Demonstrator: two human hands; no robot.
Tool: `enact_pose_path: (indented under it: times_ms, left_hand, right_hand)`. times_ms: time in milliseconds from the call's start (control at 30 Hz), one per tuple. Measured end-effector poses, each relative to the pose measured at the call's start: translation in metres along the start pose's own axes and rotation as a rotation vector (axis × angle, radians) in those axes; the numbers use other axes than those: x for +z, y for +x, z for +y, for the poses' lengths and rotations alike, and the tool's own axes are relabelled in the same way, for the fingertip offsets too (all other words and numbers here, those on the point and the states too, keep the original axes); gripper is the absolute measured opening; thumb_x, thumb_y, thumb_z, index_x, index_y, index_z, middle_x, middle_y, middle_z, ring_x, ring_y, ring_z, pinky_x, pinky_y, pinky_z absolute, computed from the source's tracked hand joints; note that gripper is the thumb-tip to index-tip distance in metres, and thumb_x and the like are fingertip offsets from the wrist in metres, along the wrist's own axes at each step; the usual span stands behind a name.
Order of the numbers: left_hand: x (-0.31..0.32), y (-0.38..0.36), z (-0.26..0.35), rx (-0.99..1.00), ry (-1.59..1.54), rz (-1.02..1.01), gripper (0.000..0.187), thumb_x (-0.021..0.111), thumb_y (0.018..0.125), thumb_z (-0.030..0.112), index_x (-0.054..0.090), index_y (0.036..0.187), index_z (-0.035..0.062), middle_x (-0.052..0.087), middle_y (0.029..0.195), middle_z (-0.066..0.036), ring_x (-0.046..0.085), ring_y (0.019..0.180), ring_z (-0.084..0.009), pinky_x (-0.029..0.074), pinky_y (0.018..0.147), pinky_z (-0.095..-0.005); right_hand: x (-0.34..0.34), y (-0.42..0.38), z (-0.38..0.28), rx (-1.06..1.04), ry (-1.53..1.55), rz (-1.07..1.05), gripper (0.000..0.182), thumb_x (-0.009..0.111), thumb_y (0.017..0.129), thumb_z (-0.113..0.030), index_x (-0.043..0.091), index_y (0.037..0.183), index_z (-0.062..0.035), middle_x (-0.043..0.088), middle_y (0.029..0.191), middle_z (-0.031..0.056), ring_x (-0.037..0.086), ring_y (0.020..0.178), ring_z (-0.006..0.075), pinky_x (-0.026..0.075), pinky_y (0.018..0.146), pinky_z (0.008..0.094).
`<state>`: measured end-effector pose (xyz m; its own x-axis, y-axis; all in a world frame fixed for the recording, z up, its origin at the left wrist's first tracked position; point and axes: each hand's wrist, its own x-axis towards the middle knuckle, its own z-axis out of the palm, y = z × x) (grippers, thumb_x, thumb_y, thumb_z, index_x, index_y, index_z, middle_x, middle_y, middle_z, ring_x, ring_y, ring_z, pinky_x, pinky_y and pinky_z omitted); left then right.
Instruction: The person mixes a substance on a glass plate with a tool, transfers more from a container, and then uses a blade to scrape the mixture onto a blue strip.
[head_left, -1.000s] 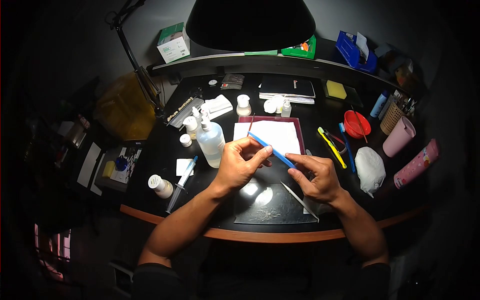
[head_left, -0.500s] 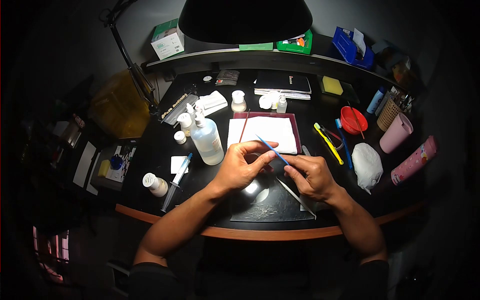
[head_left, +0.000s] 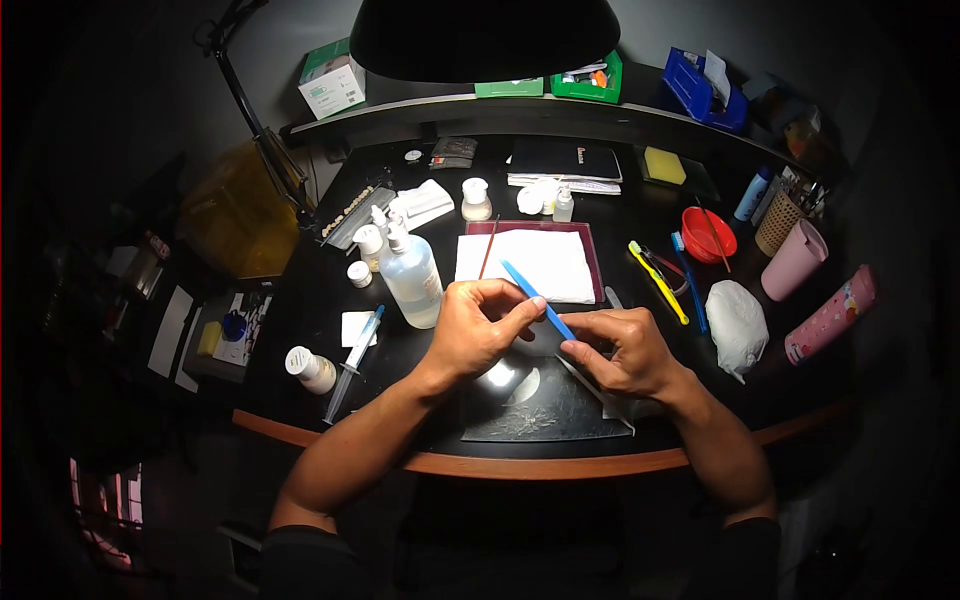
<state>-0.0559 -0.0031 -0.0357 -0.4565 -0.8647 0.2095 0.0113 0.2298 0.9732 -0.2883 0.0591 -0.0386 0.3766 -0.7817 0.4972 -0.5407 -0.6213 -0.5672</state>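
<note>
Head view shows your left hand [head_left: 478,330] pinching the blue stick [head_left: 555,320] midway over the tabletop [head_left: 400,370], its broad face visible where a thin edge showed half a second ago, so you are likely rotating it, while your right hand [head_left: 628,352], angled inward, pinches its lower end.

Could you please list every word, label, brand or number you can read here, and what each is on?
No text can be read with certainty.
White-and-green box: print too small.
Black notebook: lettering too small.
Front-left jar: lid print too blurred.
Large bottle: marks too small.
</note>
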Motion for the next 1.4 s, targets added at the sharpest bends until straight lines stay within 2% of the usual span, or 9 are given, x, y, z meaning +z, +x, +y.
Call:
enact_pose_path:
  times_ms: [467, 633, 833, 933, 1067, 1100, 1200, 1233, 1400]
  left_hand:
    - [-0.006, 0.003, -0.007, -0.089, -0.215, -0.047, 0.018, 0.075, 0.098, 0.015, 0.072, 0.090, -0.0007, 0.072, 0.080, -0.006, 0.070, 0.068, -0.0111, 0.053, 0.060, -0.0219]
    - [-0.011, 0.005, -0.010, -0.102, -0.326, 0.061, 0.015, 0.051, 0.098, 0.016, 0.060, 0.091, 0.0043, 0.061, 0.073, -0.005, 0.059, 0.060, -0.0107, 0.053, 0.057, -0.0236]
    - [-0.017, 0.006, -0.010, -0.053, -0.340, 0.017, 0.019, 0.049, 0.103, 0.021, 0.056, 0.095, 0.0055, 0.061, 0.076, -0.005, 0.055, 0.062, -0.0092, 0.047, 0.060, -0.0242]
    - [-0.014, 0.008, -0.010, -0.017, -0.231, 0.067, 0.025, 0.050, 0.106, 0.025, 0.060, 0.094, 0.0052, 0.062, 0.077, -0.004, 0.054, 0.063, -0.0072, 0.045, 0.058, -0.0235]
    - [-0.014, 0.010, -0.009, 0.004, -0.132, 0.072, 0.028, 0.055, 0.107, 0.027, 0.067, 0.096, 0.0043, 0.059, 0.074, 0.000, 0.052, 0.062, -0.0050, 0.042, 0.057, -0.0217]
    - [-0.017, 0.010, -0.009, -0.006, -0.099, 0.050, 0.028, 0.055, 0.107, 0.027, 0.067, 0.097, 0.0038, 0.058, 0.073, 0.000, 0.053, 0.063, -0.0059, 0.044, 0.059, -0.0228]
    - [-0.017, 0.010, -0.009, -0.008, -0.043, 0.017, 0.032, 0.056, 0.108, 0.029, 0.070, 0.101, 0.0018, 0.055, 0.069, 0.002, 0.052, 0.064, -0.0062, 0.044, 0.062, -0.0238]
    - [-0.016, 0.009, -0.007, -0.005, -0.034, 0.006, 0.032, 0.057, 0.108, 0.029, 0.070, 0.101, 0.0017, 0.056, 0.069, 0.002, 0.052, 0.064, -0.0061, 0.044, 0.062, -0.0237]
    - [-0.015, 0.011, -0.013, 0.044, -0.056, -0.007, 0.030, 0.058, 0.108, 0.027, 0.075, 0.103, 0.0026, 0.055, 0.067, 0.004, 0.045, 0.057, -0.0012, 0.034, 0.054, -0.0196]
  right_hand:
    - [-0.002, -0.001, 0.001, -0.179, -0.013, -0.065, 0.026, 0.086, 0.082, -0.014, 0.078, 0.103, -0.0005, 0.073, 0.074, 0.0117, 0.068, 0.059, 0.0218, 0.052, 0.052, 0.0315]
    - [-0.006, 0.003, 0.006, -0.063, -0.099, 0.225, 0.008, 0.078, 0.088, -0.009, 0.078, 0.088, -0.0008, 0.071, 0.072, 0.0109, 0.066, 0.058, 0.0189, 0.049, 0.053, 0.0300]
    - [-0.021, 0.004, 0.018, 0.152, -0.158, 0.445, 0.007, 0.076, 0.092, -0.005, 0.077, 0.089, 0.0022, 0.070, 0.072, 0.0041, 0.060, 0.061, 0.0071, 0.046, 0.056, 0.0237]
    - [-0.021, 0.005, 0.029, 0.207, -0.207, 0.499, 0.005, 0.077, 0.086, -0.005, 0.077, 0.086, -0.0002, 0.068, 0.067, 0.0058, 0.055, 0.054, 0.0097, 0.041, 0.051, 0.0258]
    - [-0.030, 0.001, 0.038, 0.329, -0.227, 0.472, 0.007, 0.077, 0.082, -0.006, 0.077, 0.086, -0.0011, 0.068, 0.071, 0.0083, 0.063, 0.058, 0.0161, 0.050, 0.059, 0.0289]
    - [-0.035, 0.000, 0.034, 0.409, -0.280, 0.381, 0.011, 0.079, 0.084, -0.007, 0.077, 0.088, 0.0023, 0.068, 0.071, 0.0055, 0.059, 0.061, 0.0098, 0.049, 0.060, 0.0268]
    - [-0.044, -0.006, 0.038, 0.621, -0.319, 0.078, 0.016, 0.081, 0.082, -0.013, 0.078, 0.086, 0.0026, 0.073, 0.073, 0.0105, 0.067, 0.065, 0.0157, 0.053, 0.064, 0.0312]
    - [-0.046, -0.007, 0.037, 0.654, -0.312, -0.016, 0.019, 0.084, 0.080, -0.016, 0.079, 0.084, 0.0024, 0.075, 0.075, 0.0154, 0.073, 0.070, 0.0231, 0.056, 0.067, 0.0355]
    - [-0.046, -0.006, 0.035, 0.688, -0.391, -0.038, 0.017, 0.085, 0.078, -0.016, 0.079, 0.078, 0.0000, 0.075, 0.075, 0.0183, 0.076, 0.077, 0.0322, 0.059, 0.081, 0.0413]
